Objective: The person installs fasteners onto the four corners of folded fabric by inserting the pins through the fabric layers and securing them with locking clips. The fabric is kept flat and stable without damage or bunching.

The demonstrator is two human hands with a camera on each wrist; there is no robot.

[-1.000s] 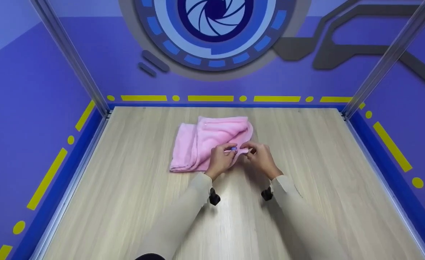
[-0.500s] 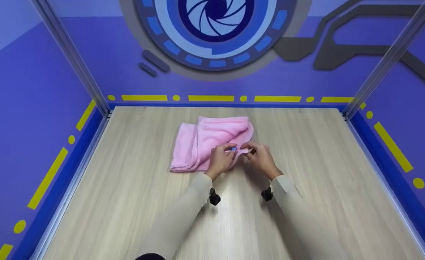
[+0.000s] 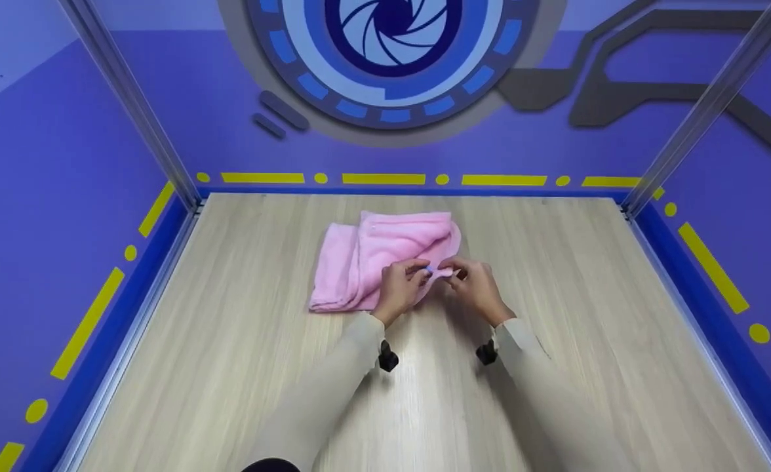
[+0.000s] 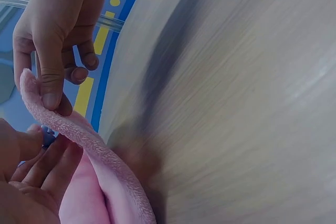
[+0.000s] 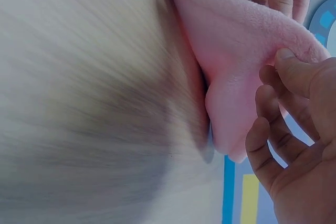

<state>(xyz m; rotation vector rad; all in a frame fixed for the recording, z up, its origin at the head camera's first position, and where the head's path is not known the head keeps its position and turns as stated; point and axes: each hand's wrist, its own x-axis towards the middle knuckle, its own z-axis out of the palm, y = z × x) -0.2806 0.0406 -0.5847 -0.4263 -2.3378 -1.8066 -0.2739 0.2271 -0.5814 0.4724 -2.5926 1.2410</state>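
A pink plush towel [image 3: 392, 252] lies folded on the table, its right front corner raised between both hands. My left hand [image 3: 398, 286] pinches a small blue button-like piece [image 4: 48, 138] between thumb and fingertips, right at the towel's fuzzy edge. Opposite it, my right hand [image 3: 479, 288] pinches the tip of that corner between thumb and forefinger, the other fingers loosely bent. In the right wrist view the raised towel flap [image 5: 241, 40] stretches between the hands and hides the left fingertips. Most of the blue piece is covered by the left fingers in the head view.
The light wood table [image 3: 228, 367] extends around the towel. A purple-blue back wall [image 3: 162, 98] and side walls with yellow markings enclose it, with metal posts [image 3: 700, 111] at the corners. Black wrist mounts [image 3: 388, 357] sit under both sleeves.
The left fingertips have shifted slightly on the blue piece, and less of it shows now. Both hands keep their place at the towel's corner, and the towel lies as before.
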